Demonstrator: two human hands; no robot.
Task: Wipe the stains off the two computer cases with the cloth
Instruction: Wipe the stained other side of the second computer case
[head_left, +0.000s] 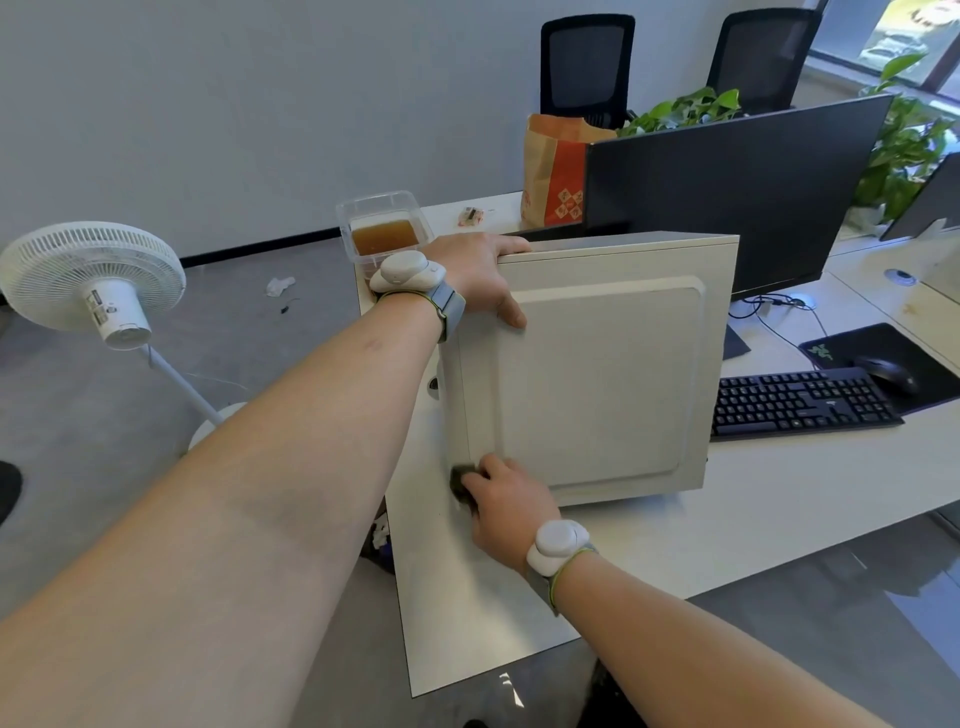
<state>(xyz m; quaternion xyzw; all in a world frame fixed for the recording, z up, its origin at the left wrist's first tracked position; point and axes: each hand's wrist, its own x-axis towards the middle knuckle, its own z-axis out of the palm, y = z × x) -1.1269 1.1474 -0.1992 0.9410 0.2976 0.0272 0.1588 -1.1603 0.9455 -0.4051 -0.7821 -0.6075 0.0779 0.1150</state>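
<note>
Off-white steel, one computer case (597, 374) upright on the desk (779, 519). Left hand (480, 275) clamps its top near corner; right hand (506, 493) presses a dark cloth (460, 480) at its bottom near corner, probably bunched. Wiping underway; next, sweep up the panel.

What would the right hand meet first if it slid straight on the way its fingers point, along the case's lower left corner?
Probably nothing on the desk: the right hand, pressing the dark cloth against the computer case, points up-left past the case's edge, towards the desk edge and open floor. Depth is uncertain.
</note>
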